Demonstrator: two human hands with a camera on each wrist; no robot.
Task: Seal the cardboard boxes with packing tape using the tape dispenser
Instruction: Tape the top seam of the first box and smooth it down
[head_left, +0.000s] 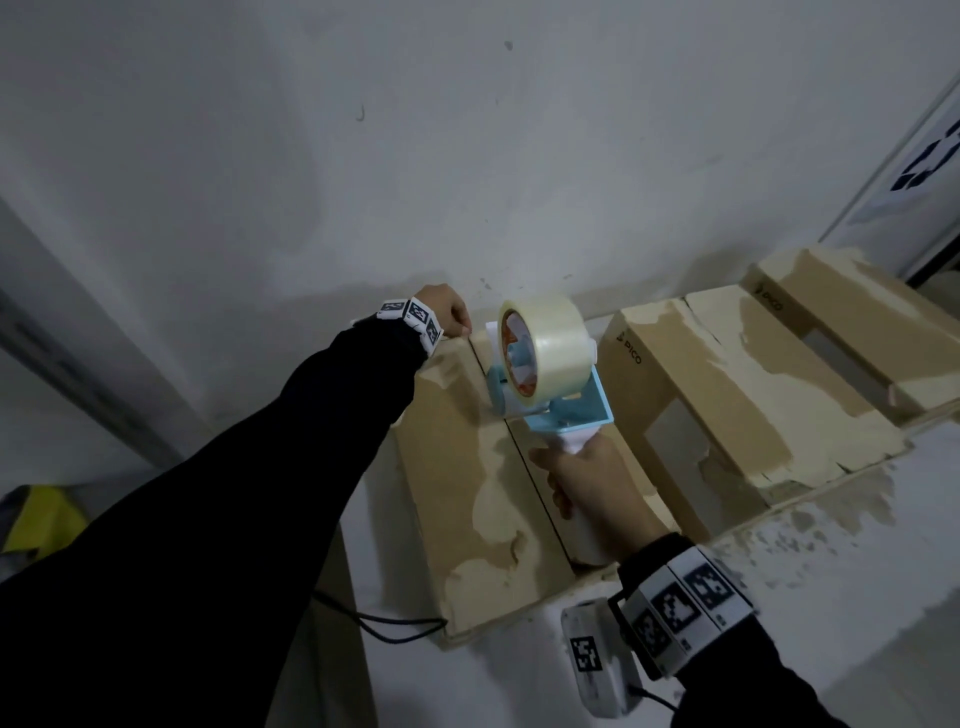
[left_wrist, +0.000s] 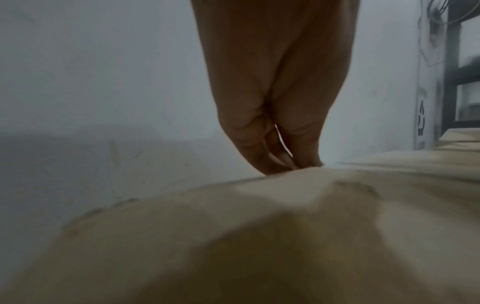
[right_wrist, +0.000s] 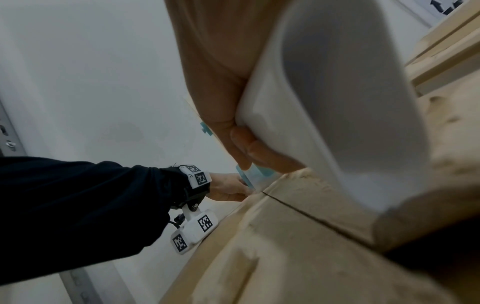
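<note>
A worn cardboard box (head_left: 457, 467) lies closest to me, with its centre seam (head_left: 535, 483) running away from me. My right hand (head_left: 587, 483) grips the white handle (right_wrist: 337, 92) of a blue and white tape dispenser (head_left: 566, 410), which sits over the far half of the seam. It carries a roll of clear tape (head_left: 550, 343). My left hand (head_left: 452, 314) is at the box's far edge, just left of the dispenser's nose. In the left wrist view its fingertips (left_wrist: 280, 160) come together in a pinch at that edge, apparently on the tape end. The tape strip itself is hardly visible.
Two more worn cardboard boxes (head_left: 727, 374) (head_left: 841, 312) stand in a row to the right. All rest on a white table (head_left: 831, 545) against a white wall. A black cable (head_left: 384, 623) hangs off the table's left edge. Something yellow (head_left: 41, 519) lies low at the far left.
</note>
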